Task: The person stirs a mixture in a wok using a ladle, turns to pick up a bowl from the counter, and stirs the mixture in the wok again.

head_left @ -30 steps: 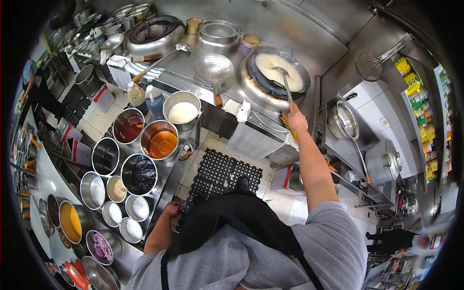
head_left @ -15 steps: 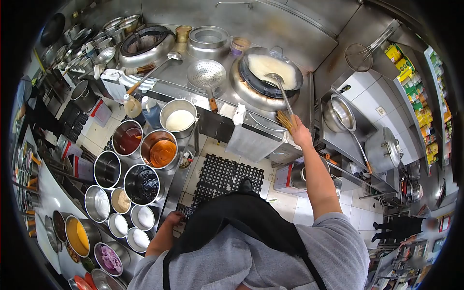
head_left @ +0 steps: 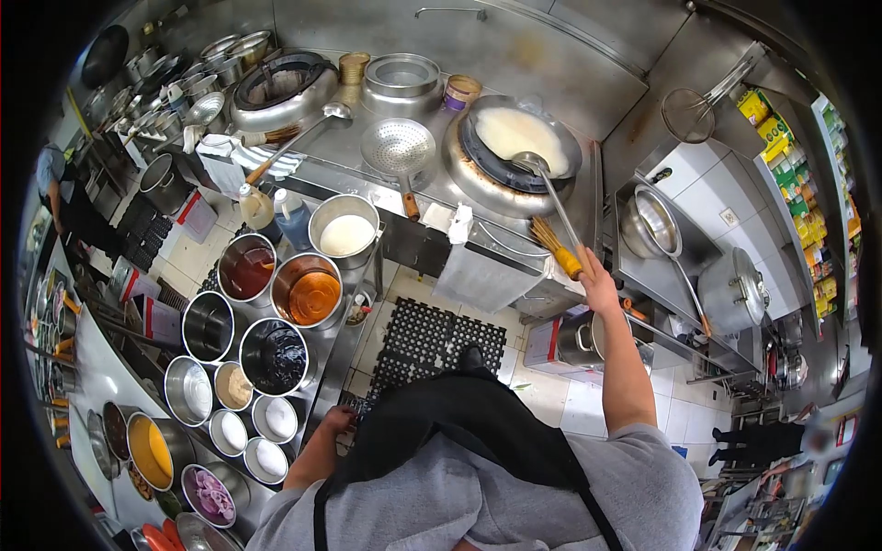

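Closed round the handle of a long steel ladle (head_left: 557, 200) is my right hand (head_left: 600, 283), in front of the stove's edge. The ladle's bowl rests at the near rim of a wok (head_left: 571, 138) holding pale, creamy liquid (head_left: 517, 135). A bamboo brush (head_left: 555, 248) with a yellow band lies just left of that hand. Low at my left side, my left hand (head_left: 340, 420) hangs beside the steel counter edge, its fingers curled; whether it holds anything is hidden.
Pots of red sauce (head_left: 248, 267), orange liquid (head_left: 312, 296) and white liquid (head_left: 346, 236) stand at the left. A perforated skimmer (head_left: 397, 147) lies on the stove. A person (head_left: 78, 207) stands far left, another (head_left: 767, 442) far right.
My right hand has drawn back toward me and to the right, and the ladle's bowl has moved to the wok's near rim. More of the brush shows. The camera view has shifted slightly.
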A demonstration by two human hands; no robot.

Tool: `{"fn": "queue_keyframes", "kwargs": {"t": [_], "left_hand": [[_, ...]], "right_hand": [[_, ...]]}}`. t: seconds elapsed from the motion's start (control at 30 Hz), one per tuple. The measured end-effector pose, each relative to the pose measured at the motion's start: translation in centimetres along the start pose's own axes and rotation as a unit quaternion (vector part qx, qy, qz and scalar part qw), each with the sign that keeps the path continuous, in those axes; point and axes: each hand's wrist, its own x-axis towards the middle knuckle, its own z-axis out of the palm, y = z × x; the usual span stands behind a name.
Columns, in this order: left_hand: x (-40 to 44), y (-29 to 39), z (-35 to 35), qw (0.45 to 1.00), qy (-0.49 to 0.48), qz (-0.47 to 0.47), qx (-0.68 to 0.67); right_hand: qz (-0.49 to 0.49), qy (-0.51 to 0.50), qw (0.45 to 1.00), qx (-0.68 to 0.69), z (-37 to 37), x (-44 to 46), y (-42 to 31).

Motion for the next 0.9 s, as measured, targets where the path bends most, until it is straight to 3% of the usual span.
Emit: {"fn": "queue_keyframes", "kwargs": {"t": [0.17, 0.27, 0.5, 0.67, 0.77, 0.87, 0.9], "left_hand": [[-0.3, -0.1, -0.4, 0.999, 0.012, -0.027, -0.025], [0.9, -1.4, 0.0, 0.998, 0.015, -0.034, -0.059], [1.5, -0.6, 1.1, 0.998, 0.017, -0.031, -0.052], [2.3, -0.3, 2.3, 0.998, 0.049, -0.020, -0.044], [3.6, -3.4, 3.4, 0.963, 0.111, 0.226, 0.099], [2.0, -0.8, 4.0, 0.993, 0.080, 0.002, -0.091], [1.1, -0.1, 4.1, 0.992, 0.078, -0.017, -0.100]], "right_hand": [[-0.045, -0.008, 0.991, 0.126, -1.0, -0.2, 2.7], [-0.081, 0.003, 0.988, 0.129, -0.4, 1.3, 4.3], [-0.033, -0.033, 0.986, 0.158, 2.1, 7.1, 2.4], [-0.056, -0.019, 0.984, 0.169, 3.7, 11.6, 2.3], [-0.063, -0.007, 0.984, 0.169, 4.6, 13.8, 1.7], [-0.068, 0.013, 0.985, 0.156, 5.8, 16.2, 1.2], [-0.070, 0.019, 0.986, 0.151, 6.2, 16.9, 1.2]]}}
